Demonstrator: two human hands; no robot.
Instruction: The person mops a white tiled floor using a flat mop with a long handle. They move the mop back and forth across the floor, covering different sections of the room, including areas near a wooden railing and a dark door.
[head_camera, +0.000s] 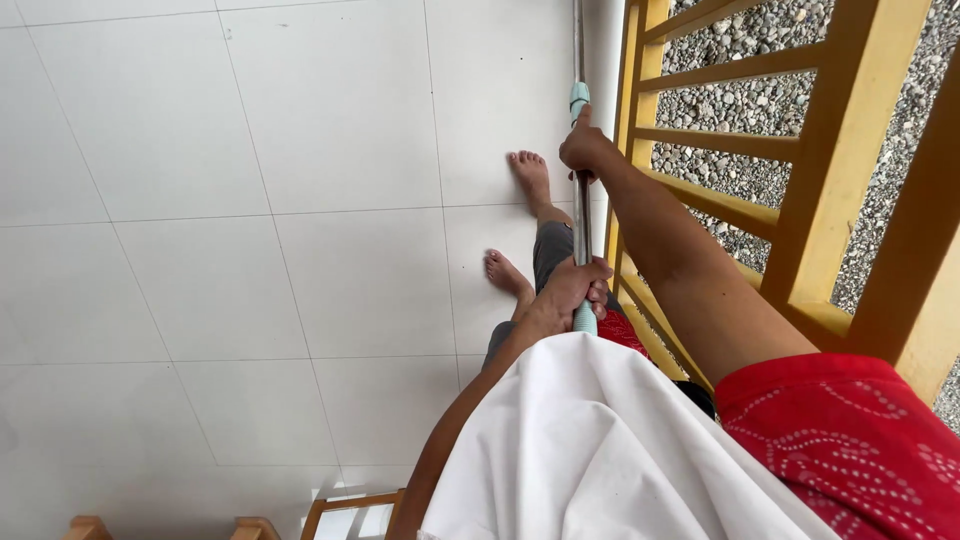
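A thin metal pole (578, 40) with pale teal sleeves runs away from me along the railing. My right hand (585, 150), on the red-sleeved arm, is closed around the pole just below the upper teal sleeve (579, 97). My left hand (573, 288) grips the pole nearer to me, just above the lower teal grip (585, 321). The pole's far end runs out of the picture at the top. A white cloth (590, 450) hangs over my front.
My bare feet (530, 175) (505, 272) stand on a white tiled floor (250, 250). A yellow wooden railing (800, 150) runs close on the right, with grey gravel (740, 100) beyond it. Wooden furniture tops (350, 508) show at the bottom edge.
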